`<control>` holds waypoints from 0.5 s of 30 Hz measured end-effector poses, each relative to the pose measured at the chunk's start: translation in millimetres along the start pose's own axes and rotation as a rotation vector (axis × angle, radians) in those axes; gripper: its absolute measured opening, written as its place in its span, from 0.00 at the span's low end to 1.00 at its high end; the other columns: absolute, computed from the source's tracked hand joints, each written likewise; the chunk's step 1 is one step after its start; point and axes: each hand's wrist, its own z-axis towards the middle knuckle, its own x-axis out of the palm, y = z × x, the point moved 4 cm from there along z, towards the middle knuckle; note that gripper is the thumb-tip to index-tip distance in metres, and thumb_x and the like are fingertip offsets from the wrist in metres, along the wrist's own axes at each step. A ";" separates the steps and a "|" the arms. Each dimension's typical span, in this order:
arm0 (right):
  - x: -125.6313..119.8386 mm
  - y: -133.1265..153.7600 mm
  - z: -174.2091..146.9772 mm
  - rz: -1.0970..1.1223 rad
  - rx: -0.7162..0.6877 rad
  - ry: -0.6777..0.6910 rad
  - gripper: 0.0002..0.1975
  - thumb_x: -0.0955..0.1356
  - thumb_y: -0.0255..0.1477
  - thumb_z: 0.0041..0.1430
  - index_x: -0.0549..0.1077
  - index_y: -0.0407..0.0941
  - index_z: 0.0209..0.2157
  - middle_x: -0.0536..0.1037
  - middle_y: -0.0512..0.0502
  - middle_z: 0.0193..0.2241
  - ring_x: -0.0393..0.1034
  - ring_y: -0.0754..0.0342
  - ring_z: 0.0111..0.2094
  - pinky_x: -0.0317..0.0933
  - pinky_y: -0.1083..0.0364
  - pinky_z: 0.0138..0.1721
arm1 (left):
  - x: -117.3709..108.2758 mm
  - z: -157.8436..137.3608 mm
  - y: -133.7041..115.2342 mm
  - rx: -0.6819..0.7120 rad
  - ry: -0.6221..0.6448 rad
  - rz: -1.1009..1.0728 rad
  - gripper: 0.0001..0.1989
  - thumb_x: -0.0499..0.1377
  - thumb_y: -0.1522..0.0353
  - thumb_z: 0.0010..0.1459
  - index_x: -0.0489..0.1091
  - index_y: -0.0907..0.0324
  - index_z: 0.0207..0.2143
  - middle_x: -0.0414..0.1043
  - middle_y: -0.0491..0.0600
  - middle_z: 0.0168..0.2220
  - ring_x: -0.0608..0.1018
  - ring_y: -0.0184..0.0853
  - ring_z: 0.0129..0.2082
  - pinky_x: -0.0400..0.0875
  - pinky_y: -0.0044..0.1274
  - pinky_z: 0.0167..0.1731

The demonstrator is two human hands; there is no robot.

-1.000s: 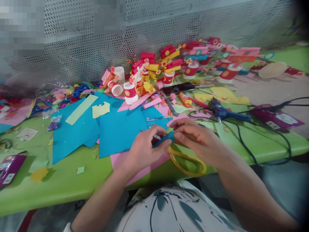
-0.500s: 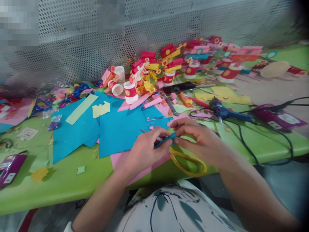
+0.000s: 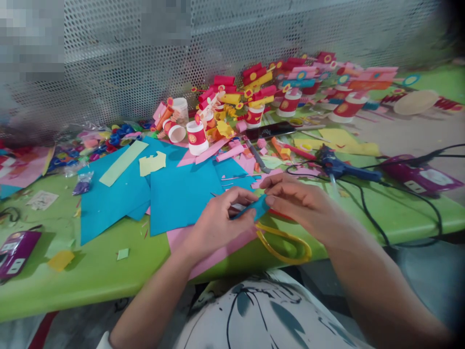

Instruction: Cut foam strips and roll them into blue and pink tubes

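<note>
Between my two hands is a small blue paper strip [image 3: 259,207], tilted up toward the right. My left hand [image 3: 225,213] pinches its lower left part between thumb and fingers. At the strip's upper right end, my right hand [image 3: 303,201] grips it with thumb and fingertips. Just beneath my hands lie scissors with a yellow handle [image 3: 286,257]; their blades are mostly hidden by my left hand. A large blue sheet [image 3: 185,194] lies to the left, partly over a pink sheet [image 3: 218,249] at the table's front edge.
On the right, a blue glue gun [image 3: 348,168] and its black cord lie near a purple box [image 3: 421,177]. Red and white paper cups [image 3: 197,137] with coloured paper rolls stand along the perforated metal panel [image 3: 109,63]. A black phone [image 3: 271,130] lies before them on the green table [image 3: 98,283].
The blue strip has turned so that more of its flat face shows. My right fingers have shifted slightly along its end; my left hand stays nearly in place.
</note>
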 end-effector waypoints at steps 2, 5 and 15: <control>-0.4 -1.3 0.0 0.020 0.007 0.001 0.12 0.71 0.42 0.64 0.79 0.49 0.33 0.72 0.45 0.47 0.70 0.48 0.47 0.68 0.51 0.43 | -0.2 -0.3 0.4 -0.007 -0.003 -0.015 0.09 0.62 0.71 0.62 0.75 0.56 0.46 0.81 0.49 0.46 0.82 0.35 0.45 0.77 0.24 0.40; -0.5 -2.2 0.1 0.037 0.009 -0.004 0.12 0.71 0.41 0.64 0.79 0.49 0.32 0.71 0.45 0.47 0.69 0.48 0.47 0.68 0.51 0.44 | -0.3 -1.3 -0.1 -0.008 -0.003 -0.026 0.12 0.62 0.72 0.61 0.75 0.55 0.47 0.81 0.49 0.47 0.81 0.36 0.46 0.77 0.24 0.41; -5.8 -2.5 1.6 0.128 0.057 -0.081 0.12 0.74 0.42 0.59 0.80 0.49 0.29 0.75 0.45 0.45 0.71 0.47 0.48 0.68 0.51 0.45 | -4.8 -0.6 0.1 -0.053 0.041 -0.105 0.15 0.63 0.70 0.61 0.74 0.57 0.51 0.79 0.51 0.44 0.82 0.35 0.43 0.76 0.21 0.36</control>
